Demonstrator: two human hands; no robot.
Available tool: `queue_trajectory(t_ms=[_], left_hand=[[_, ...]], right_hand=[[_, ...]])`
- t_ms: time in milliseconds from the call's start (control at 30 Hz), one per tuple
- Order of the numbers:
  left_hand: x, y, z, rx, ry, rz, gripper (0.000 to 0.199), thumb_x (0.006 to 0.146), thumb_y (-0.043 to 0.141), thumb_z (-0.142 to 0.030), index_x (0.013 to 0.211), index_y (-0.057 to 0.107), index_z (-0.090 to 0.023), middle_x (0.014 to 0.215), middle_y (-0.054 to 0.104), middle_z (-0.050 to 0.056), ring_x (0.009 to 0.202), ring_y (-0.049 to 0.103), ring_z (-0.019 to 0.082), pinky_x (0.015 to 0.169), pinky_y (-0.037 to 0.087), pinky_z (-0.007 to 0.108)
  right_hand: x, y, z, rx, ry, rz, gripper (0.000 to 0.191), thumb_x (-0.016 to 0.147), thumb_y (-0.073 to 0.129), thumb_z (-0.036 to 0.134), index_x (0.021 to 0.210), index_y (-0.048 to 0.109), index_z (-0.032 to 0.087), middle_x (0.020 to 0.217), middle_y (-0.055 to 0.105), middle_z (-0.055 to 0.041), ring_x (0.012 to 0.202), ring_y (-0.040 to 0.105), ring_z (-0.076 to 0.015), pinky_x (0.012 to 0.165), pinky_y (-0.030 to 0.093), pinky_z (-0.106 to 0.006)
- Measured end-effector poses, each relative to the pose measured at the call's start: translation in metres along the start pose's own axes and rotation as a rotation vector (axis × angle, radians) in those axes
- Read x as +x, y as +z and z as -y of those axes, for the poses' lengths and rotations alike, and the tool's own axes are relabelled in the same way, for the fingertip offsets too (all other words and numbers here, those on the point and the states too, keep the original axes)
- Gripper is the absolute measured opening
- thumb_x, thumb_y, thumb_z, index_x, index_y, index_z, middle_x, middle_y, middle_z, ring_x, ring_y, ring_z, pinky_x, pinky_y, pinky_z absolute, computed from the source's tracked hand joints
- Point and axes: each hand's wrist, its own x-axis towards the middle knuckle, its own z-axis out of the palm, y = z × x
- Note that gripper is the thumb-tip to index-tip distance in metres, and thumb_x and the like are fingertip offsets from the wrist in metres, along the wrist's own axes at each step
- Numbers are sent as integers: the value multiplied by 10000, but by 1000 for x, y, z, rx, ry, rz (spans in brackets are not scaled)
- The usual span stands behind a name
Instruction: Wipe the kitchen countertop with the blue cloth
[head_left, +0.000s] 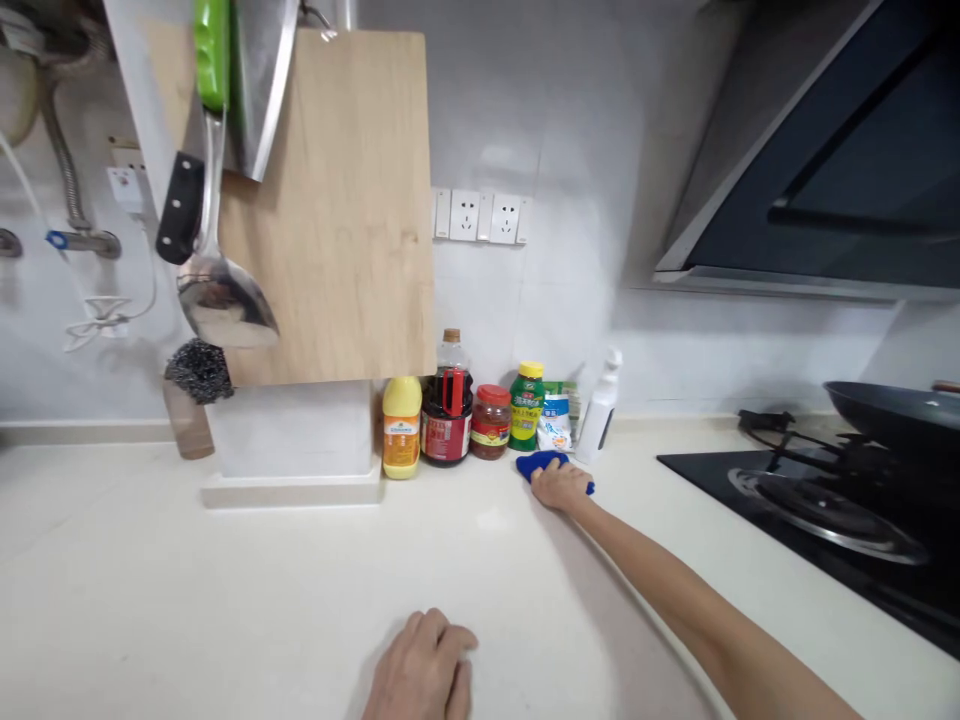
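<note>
My right hand (pixel 561 486) reaches far across the white countertop (pixel 300 590) and presses a bunched blue cloth (pixel 537 463) against it, fingers closed over the fabric. Just behind the cloth stand a green bottle with a yellow cap (pixel 527 408), a white-and-blue packet (pixel 555 424) and a white spray bottle (pixel 599 408) that looks tilted. Near the front edge of the view, my left hand (pixel 421 668) rests on the counter. Its fingers are loosely bent, with the thumb apart, and it holds nothing.
Left of the green bottle are a red-lidded jar (pixel 491 422), a dark sauce bottle (pixel 447 415) and a yellow bottle (pixel 401 428). A cutting board (pixel 337 210), ladle (pixel 225 300) and cleaver (pixel 259 90) hang above. At right are a gas stove (pixel 720 490) and wok (pixel 892 412).
</note>
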Motion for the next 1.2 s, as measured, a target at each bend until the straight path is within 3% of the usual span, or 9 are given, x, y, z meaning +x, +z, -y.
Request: queue_trajectory(t_ms=[233, 367, 467, 567, 700, 967, 1067, 1200], left_hand=[[3, -5, -5, -23, -101, 173, 294, 900, 394, -129, 999, 628, -279, 972, 648, 35, 922, 621, 213, 823, 529, 385], [8, -21, -8, -51, -109, 302, 317, 925, 354, -147, 991, 641, -265, 1013, 656, 39, 980, 614, 220, 878, 524, 413], [9, -27, -8, -51, -104, 325, 314, 924, 358, -144, 976, 647, -255, 1024, 660, 45, 997, 612, 221, 887, 522, 414], [8, -28, -7, -39, -79, 309, 270, 920, 400, -162, 948, 652, -252, 1009, 663, 45, 988, 613, 221, 881, 520, 408], [7, -32, -7, -77, -83, 327, 295, 925, 403, -167, 999, 674, -259, 1013, 668, 52, 993, 615, 213, 894, 521, 398], [9, -41, -2, -115, -92, 320, 315, 918, 430, -180, 1034, 703, -284, 1004, 699, 44, 972, 639, 198, 878, 536, 357], [13, -47, 6, -27, -155, 245, 332, 934, 393, -193, 1005, 709, -264, 959, 706, 51, 950, 650, 208, 853, 544, 364], [22, -57, 23, 31, -337, 39, 388, 955, 337, -210, 1143, 676, -222, 1024, 708, 83, 1033, 654, 218, 907, 548, 376]], right_hand=[[-65, -11, 75, -10, -241, 11, 645, 993, 247, 434, 1464, 392, 18, 1383, 486, -334, 1252, 512, -406, 981, 323, -554], [-109, -17, 102, 9, -434, -20, 662, 988, 251, 443, 1507, 340, 43, 1390, 497, -296, 1232, 514, -382, 1011, 321, -520], [-135, -20, 116, 32, -588, -41, 661, 985, 237, 444, 1525, 323, 75, 1404, 499, -268, 1233, 502, -365, 1036, 312, -508], [-149, -22, 123, 51, -725, -51, 661, 977, 239, 456, 1531, 328, 108, 1444, 476, -236, 1258, 476, -360, 1064, 299, -492], [-146, -22, 125, 76, -822, -50, 672, 974, 228, 467, 1539, 309, 113, 1462, 455, -226, 1279, 452, -363, 1081, 283, -485], [-133, -29, 140, 113, -786, -33, 670, 970, 245, 455, 1528, 328, 94, 1445, 471, -234, 1274, 462, -360, 1074, 291, -486], [-142, -33, 137, 129, -760, -32, 667, 973, 233, 429, 1525, 323, 66, 1446, 462, -257, 1283, 457, -365, 1073, 289, -500], [-173, -37, 128, 141, -788, -20, 659, 972, 243, 402, 1513, 331, 36, 1439, 455, -291, 1289, 452, -374, 1081, 283, -540]])
